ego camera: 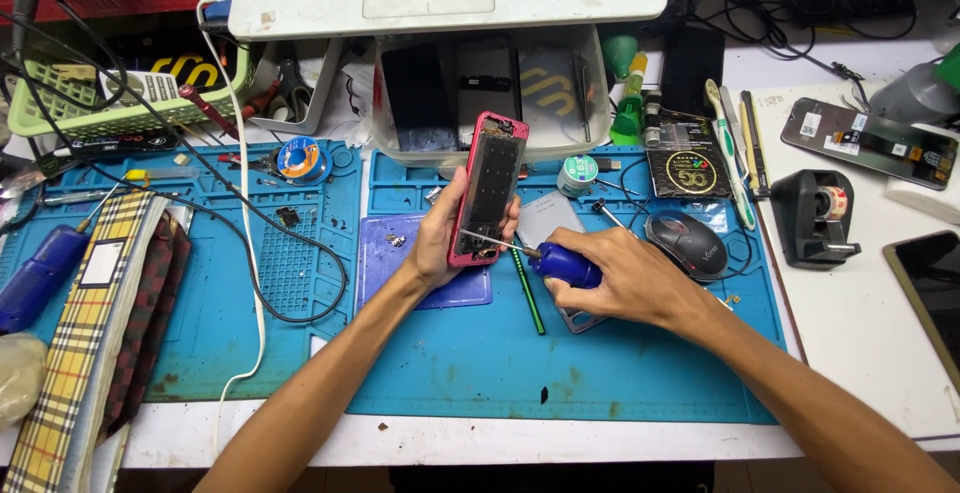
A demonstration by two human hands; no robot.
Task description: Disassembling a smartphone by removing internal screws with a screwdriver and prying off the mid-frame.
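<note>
My left hand (437,238) grips an opened phone with a pink-red frame (489,185), held upright and tilted above the blue work mat (450,353). Its back is off and the dark insides face me. My right hand (620,278) is wrapped around a blue-handled screwdriver (565,265). The thin metal shaft points left, and its tip touches the lower part of the phone. A green pencil-like tool (528,298) lies on the mat just under the two hands.
A black computer mouse (690,243) sits right of my right hand. A clear plastic bin (495,93) of phone parts stands behind, a tape dispenser (820,218) and loose phones (868,141) lie on the right, a checked cloth (85,323) and cables on the left.
</note>
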